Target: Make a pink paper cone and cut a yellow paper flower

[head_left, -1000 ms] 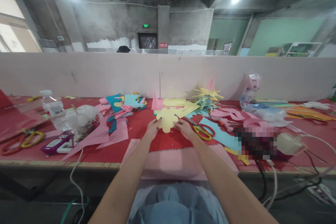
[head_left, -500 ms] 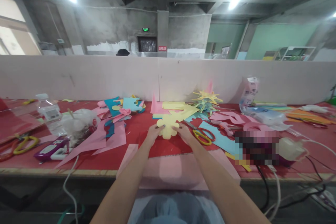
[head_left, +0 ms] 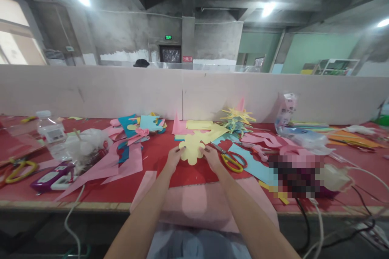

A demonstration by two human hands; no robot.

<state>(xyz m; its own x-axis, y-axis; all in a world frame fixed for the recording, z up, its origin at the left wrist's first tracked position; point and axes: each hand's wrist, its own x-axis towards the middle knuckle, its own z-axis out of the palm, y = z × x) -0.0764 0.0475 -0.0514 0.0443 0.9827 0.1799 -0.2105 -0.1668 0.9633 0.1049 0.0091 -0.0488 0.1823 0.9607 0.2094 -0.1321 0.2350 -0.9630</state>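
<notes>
Between my two hands is a pale yellow paper flower (head_left: pixel 191 151) with rounded petals, facing me above the red tabletop. My left hand (head_left: pixel 175 158) pinches its left edge between thumb and fingers. On the opposite edge my right hand (head_left: pixel 210 157) pinches a petal the same way. Scissors with red and yellow handles (head_left: pixel 233 162) lie just right of my right hand, beside a light blue paper sheet (head_left: pixel 253 165). Yellow paper offcuts (head_left: pixel 212 132) are behind the flower. A pink sheet (head_left: pixel 194 204) lies in front of me at the table edge.
At left are a plastic bottle (head_left: pixel 50 131), a purple-and-white device (head_left: pixel 53 177) and pink paper scraps (head_left: pixel 100 170). Spiky yellow and green paper cutouts (head_left: pixel 238 119) are piled at the back. A clear plastic bag (head_left: pixel 306 135) lies right. A white partition (head_left: pixel 121 93) stands behind the table.
The flower is tilted slightly differently in my hands, both of which keep their pinch. The whole view has shifted slightly; the things on the table stay in place.
</notes>
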